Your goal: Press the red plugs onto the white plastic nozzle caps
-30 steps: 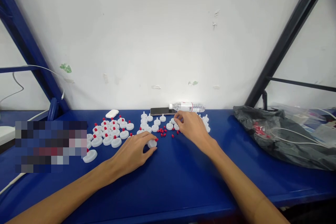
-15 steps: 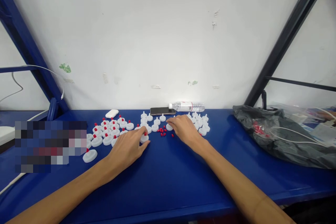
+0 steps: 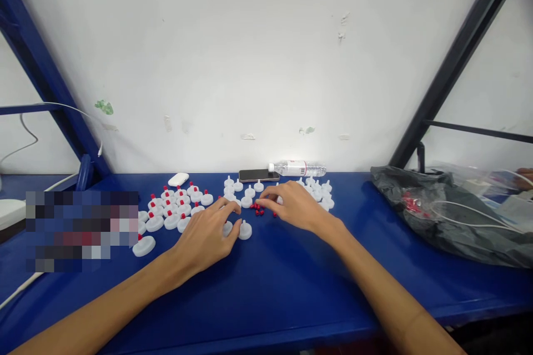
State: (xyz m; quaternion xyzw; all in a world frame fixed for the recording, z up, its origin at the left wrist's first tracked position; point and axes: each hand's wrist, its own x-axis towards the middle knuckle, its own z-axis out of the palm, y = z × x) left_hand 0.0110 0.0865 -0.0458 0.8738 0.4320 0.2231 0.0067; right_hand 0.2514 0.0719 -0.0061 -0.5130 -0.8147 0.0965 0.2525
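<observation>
My left hand [image 3: 208, 236] is over the table with thumb and index finger apart. A white nozzle lid [image 3: 245, 231] without a red cap stands just right of its thumb tip, and another white lid [image 3: 227, 228] shows partly between thumb and fingers. My right hand [image 3: 297, 206] reaches into a small pile of red caps [image 3: 259, 212], its thumb and index finger pinched on one at the pile's back edge. Left of my left hand stand several white lids with red caps on their nozzles [image 3: 170, 219]. Bare-nozzled white lids [image 3: 318, 191] stand behind and beyond my right hand, some hidden by it.
A phone [image 3: 259, 176] and a clear plastic bottle [image 3: 297, 168] lie along the wall. A white case [image 3: 178, 179] is at the back left. On the right, a dark plastic bag [image 3: 453, 233] holds more red pieces. A pixelated patch covers the left side.
My right hand has moved left to the red caps. My left hand's fingers have spread; the capped lid near them is now by the palm, and a bare lid stands by the thumb.
</observation>
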